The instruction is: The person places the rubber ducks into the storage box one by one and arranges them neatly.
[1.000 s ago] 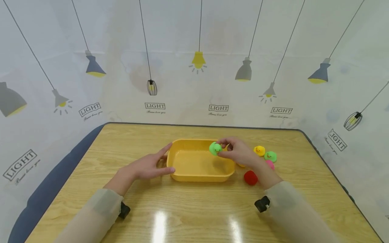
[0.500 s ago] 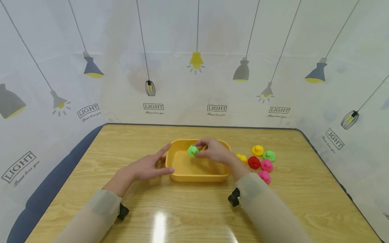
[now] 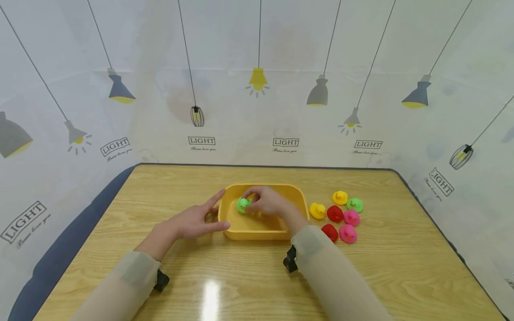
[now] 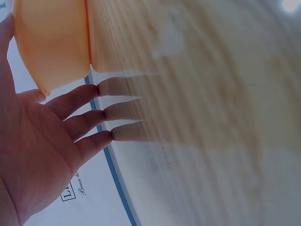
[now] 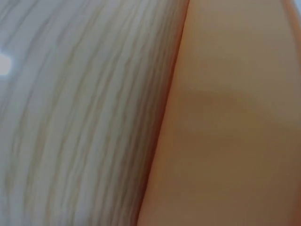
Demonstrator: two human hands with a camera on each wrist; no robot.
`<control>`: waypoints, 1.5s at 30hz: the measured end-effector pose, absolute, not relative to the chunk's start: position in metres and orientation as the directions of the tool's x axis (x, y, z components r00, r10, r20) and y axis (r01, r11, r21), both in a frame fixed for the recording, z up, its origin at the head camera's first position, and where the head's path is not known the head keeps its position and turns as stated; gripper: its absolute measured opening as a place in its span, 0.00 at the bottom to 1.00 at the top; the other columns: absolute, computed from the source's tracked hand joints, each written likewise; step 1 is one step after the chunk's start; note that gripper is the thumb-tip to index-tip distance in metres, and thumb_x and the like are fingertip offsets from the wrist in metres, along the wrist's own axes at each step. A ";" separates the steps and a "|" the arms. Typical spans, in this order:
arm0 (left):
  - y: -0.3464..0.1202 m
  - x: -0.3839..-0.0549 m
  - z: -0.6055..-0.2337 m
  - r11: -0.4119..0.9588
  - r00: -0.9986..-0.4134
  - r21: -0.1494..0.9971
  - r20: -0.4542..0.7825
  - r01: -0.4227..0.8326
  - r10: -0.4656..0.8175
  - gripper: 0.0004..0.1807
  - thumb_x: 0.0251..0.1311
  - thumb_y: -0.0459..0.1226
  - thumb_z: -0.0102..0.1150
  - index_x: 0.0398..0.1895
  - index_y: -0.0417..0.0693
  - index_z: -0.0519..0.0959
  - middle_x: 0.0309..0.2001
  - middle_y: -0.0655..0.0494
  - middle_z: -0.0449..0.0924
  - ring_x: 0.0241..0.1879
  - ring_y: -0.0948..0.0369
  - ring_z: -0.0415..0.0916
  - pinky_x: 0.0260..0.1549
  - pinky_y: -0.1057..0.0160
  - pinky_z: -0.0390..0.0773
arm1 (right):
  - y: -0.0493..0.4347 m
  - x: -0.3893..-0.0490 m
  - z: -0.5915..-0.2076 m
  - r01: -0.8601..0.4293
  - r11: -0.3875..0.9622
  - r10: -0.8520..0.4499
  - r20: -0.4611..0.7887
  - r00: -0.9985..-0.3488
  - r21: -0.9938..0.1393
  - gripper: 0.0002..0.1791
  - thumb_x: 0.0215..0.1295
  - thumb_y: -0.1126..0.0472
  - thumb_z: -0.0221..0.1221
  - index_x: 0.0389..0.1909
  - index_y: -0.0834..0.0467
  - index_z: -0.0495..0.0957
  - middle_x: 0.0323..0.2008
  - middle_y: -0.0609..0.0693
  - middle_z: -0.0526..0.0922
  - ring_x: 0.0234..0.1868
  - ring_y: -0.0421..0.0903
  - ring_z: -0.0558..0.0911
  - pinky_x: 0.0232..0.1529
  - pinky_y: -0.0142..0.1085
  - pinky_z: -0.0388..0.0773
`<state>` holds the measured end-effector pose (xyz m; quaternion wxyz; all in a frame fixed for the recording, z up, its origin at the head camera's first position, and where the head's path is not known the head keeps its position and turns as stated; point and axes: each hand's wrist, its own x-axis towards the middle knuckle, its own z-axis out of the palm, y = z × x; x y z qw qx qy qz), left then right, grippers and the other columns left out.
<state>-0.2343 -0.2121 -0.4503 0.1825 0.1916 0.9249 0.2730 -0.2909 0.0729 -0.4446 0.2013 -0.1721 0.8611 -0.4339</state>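
A yellow rectangular tub (image 3: 261, 235) stands mid-table in the head view. Inside its left part, my right hand (image 3: 268, 203) pinches a small green rubber duck (image 3: 242, 205) between thumb and fingers. At the tub's left end, my left hand (image 3: 196, 221) rests spread, thumb and forefinger touching the rim. The left wrist view shows that hand (image 4: 44, 136) with its other fingertips down on the tabletop beside the tub (image 4: 51, 42). Only the tub's outer wall (image 5: 225, 117) and the table appear in the right wrist view; the right hand is out of that frame.
Right of the tub lie several more rubber ducks: two yellow, one of them a yellow duck (image 3: 317, 211) close to the tub, a green duck (image 3: 355, 204), two red and two pink. The wooden table (image 3: 249, 276) ends at a printed wall covering (image 3: 237, 151).
My right hand has carried the green duck leftward from the tub's right end to its left part and lower into it. The left hand has stayed at the rim.
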 end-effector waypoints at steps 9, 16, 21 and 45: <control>-0.209 -0.234 -0.451 0.778 -0.862 0.574 -0.229 0.255 0.452 0.59 0.69 0.75 0.56 0.91 0.77 0.34 0.80 0.51 0.73 0.80 0.37 0.67 0.78 0.28 0.64 | 0.065 -0.294 -0.457 -0.148 0.616 -0.464 -0.204 -0.862 -0.774 0.15 0.72 0.60 0.73 0.57 0.51 0.86 0.40 0.51 0.83 0.38 0.46 0.79 0.39 0.33 0.77; -0.210 -0.234 -0.449 0.761 -0.859 0.594 -0.218 0.260 0.464 0.59 0.69 0.74 0.58 0.92 0.74 0.36 0.80 0.48 0.74 0.80 0.36 0.67 0.78 0.28 0.64 | 0.064 -0.295 -0.460 -0.172 0.623 -0.473 -0.192 -0.860 -0.763 0.16 0.73 0.57 0.72 0.59 0.48 0.86 0.40 0.50 0.81 0.39 0.46 0.78 0.41 0.34 0.76; -0.209 -0.235 -0.450 0.741 -0.853 0.615 -0.204 0.270 0.480 0.62 0.68 0.72 0.62 0.92 0.70 0.35 0.79 0.47 0.76 0.80 0.37 0.69 0.77 0.29 0.65 | 0.062 -0.295 -0.462 -0.173 0.620 -0.463 -0.178 -0.868 -0.765 0.15 0.73 0.56 0.73 0.58 0.47 0.86 0.41 0.50 0.81 0.41 0.47 0.77 0.44 0.36 0.74; -0.207 -0.236 -0.449 0.746 -0.857 0.625 -0.233 0.230 0.459 0.61 0.68 0.73 0.61 0.92 0.73 0.36 0.77 0.45 0.77 0.78 0.38 0.72 0.76 0.30 0.68 | 0.055 -0.296 -0.469 -0.192 0.647 -0.431 -0.147 -0.890 -0.738 0.18 0.75 0.53 0.72 0.63 0.46 0.86 0.43 0.48 0.83 0.41 0.46 0.75 0.46 0.38 0.72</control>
